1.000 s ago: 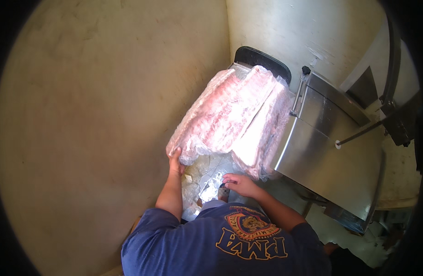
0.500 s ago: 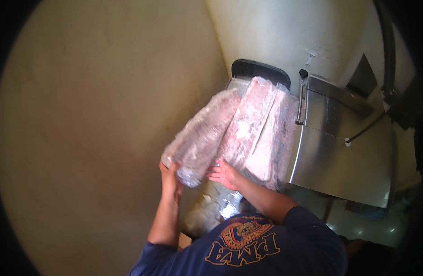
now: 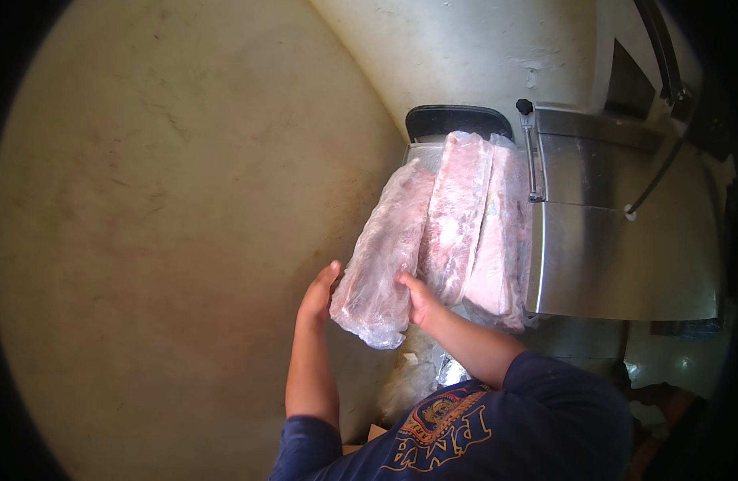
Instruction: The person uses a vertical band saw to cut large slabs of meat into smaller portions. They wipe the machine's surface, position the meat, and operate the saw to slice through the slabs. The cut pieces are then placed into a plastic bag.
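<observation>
A long slab of pink frozen meat [image 3: 381,256], wrapped in clear plastic, lies slanted at the left of two similar slabs, a middle wrapped slab [image 3: 459,212] and a right wrapped slab [image 3: 499,240]. Its near end sticks out toward me. My left hand [image 3: 317,295] is open beside that slab's left edge, fingers stretched out; whether the palm presses on it I cannot tell. On the slab's right edge, my right hand [image 3: 419,298] has its thumb on top, with the other fingers hidden underneath.
A stainless steel machine table [image 3: 626,256] with a black-knobbed rod [image 3: 532,152] adjoins the slabs on the right. Behind them a black panel [image 3: 457,122] leans by the wall [image 3: 184,200]. Crumpled clear plastic [image 3: 409,377] lies below, near my body.
The left slab has swung closer to the middle one, its near end shifting right. My left hand has let go of its near corner and opened; my right hand has closed on its right edge.
</observation>
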A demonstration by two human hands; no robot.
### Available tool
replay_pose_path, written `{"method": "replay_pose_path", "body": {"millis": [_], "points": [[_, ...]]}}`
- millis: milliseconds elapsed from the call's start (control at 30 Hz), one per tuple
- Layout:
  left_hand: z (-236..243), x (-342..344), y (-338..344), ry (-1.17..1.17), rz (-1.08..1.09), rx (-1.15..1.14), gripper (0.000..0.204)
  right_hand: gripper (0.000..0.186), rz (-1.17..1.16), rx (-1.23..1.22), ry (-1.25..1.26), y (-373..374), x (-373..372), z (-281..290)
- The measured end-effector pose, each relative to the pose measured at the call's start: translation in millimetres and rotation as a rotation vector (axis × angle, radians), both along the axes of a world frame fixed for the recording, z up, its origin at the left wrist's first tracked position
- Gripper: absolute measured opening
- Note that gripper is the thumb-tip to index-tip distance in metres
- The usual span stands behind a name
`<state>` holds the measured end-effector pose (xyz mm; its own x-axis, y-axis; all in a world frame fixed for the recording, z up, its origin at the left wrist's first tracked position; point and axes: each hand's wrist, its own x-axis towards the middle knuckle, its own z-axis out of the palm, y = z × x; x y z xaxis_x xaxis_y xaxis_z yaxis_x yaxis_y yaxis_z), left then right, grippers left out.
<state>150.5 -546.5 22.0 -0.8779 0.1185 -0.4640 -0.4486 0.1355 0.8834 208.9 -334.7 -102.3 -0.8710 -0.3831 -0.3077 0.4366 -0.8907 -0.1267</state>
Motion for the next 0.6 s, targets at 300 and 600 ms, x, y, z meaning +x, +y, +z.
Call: {"method": "replay_pose_path", "body": {"millis": [300, 600], "points": [[-25.3, -95.9, 73.0, -0.247, -0.411, 0.162, 0.071, 0.054, 0.067, 0.279, 0.063, 16.6, -0.2, 13.7], [-0.2, 24.9, 79.7, -0.209, -0.155, 0.455, 0.071, 0.051, -0.073, 0.491, 0.16, 34.8, 44.6, 24.0]]}}
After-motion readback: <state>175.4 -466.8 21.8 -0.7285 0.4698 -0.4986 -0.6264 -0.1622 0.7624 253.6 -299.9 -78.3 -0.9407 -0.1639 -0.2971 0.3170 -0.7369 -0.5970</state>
